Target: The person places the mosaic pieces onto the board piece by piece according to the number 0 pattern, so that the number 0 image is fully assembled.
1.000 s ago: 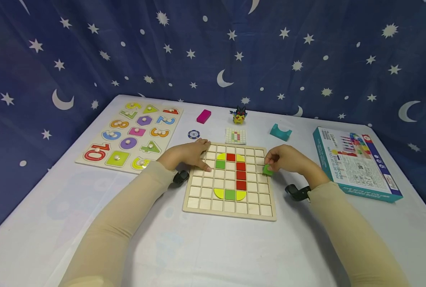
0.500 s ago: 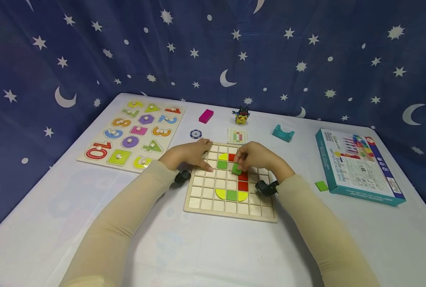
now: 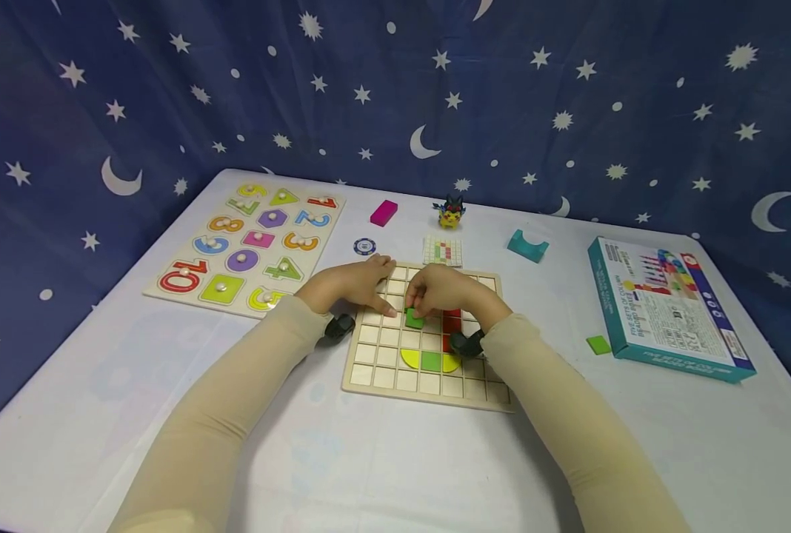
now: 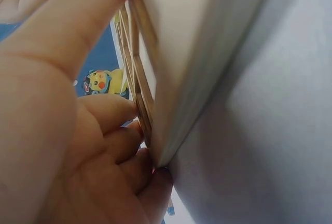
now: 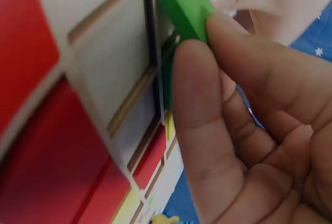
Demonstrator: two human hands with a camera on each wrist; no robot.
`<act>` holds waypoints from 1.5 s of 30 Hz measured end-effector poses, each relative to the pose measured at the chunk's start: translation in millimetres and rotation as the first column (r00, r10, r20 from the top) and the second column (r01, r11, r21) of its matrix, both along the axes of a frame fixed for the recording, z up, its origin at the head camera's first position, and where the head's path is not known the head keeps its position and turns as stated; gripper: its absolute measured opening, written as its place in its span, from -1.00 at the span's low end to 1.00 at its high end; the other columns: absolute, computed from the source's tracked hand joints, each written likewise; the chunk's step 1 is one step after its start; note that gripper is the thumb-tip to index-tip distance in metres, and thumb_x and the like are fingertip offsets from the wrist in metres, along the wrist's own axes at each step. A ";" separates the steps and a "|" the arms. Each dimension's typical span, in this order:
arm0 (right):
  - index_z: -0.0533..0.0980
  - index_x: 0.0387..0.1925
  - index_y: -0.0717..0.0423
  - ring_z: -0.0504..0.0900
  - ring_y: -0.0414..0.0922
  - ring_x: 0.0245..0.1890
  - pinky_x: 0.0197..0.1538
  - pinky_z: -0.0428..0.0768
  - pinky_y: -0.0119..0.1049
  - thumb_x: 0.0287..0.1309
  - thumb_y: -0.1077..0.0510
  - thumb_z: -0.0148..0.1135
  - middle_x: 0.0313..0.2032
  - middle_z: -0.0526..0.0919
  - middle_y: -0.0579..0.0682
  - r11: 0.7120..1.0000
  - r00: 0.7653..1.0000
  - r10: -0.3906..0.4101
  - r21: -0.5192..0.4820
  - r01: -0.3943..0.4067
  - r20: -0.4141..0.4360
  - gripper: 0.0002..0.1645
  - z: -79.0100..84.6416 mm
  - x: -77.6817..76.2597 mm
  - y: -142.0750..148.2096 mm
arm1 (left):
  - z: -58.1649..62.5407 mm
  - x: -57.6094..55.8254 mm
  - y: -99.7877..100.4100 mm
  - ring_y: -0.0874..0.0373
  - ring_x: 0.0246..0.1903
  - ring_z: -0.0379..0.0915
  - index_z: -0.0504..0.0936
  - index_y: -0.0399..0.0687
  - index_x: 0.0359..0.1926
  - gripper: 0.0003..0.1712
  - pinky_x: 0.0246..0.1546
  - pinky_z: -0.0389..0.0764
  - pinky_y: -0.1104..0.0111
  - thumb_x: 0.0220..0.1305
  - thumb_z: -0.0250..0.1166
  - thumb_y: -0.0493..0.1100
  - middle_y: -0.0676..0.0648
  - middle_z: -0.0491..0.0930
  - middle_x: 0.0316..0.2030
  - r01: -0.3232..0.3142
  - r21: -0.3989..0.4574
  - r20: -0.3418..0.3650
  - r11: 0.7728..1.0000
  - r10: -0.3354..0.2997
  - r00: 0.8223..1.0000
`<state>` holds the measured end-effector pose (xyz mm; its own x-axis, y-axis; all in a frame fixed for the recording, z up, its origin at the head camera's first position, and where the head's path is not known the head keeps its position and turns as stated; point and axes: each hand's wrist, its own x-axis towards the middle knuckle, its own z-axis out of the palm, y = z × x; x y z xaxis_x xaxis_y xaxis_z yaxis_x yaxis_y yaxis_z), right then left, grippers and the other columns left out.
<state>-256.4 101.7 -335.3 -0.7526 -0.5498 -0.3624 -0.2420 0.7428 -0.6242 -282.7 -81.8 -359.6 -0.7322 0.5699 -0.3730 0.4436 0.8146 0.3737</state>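
In the head view a wooden grid board [image 3: 429, 398] lies on the white table, with red, green and yellow tiles in its cells. My left hand [image 3: 362, 285] rests on the board's upper left edge, thumb on the cells and fingers spread along the rim. Between thumb and fingertips my right hand [image 3: 438, 289] pinches a green square tile [image 5: 187, 9], close over the left part of the grid and tilted in the right wrist view. The hand hides the upper tiles in the head view. A green tile [image 3: 431, 360] and yellow quarter-circle tiles [image 3: 410, 358] sit in a lower row.
Behind the board lies a small pattern card [image 3: 443, 252]. A number puzzle [image 3: 192, 299] stands left, a teal box [image 3: 675, 311] right, with a loose green tile [image 3: 598, 345] beside it. Farther back are a poker chip [image 3: 364, 246], magenta block [image 3: 384, 213], figurine [image 3: 450, 212] and teal arch [image 3: 527, 246].
My right hand has moved left from the board's right edge to over its left cells, carrying the green tile. My left hand has stayed at the board's edge.
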 end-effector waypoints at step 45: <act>0.58 -0.22 0.31 0.46 -0.10 -0.30 -0.30 0.53 -0.33 -0.14 0.37 0.33 -0.32 0.58 0.06 0.971 0.982 -0.182 0.149 0.186 -0.042 -0.68 17.4 40.0 217.2 | 1.6 0.4 0.9 -0.07 0.42 -0.44 -0.14 -0.23 0.42 0.19 0.40 -0.20 0.08 0.01 0.35 0.19 -0.23 -0.23 0.43 -0.015 0.035 0.025 0.999 0.014 1.000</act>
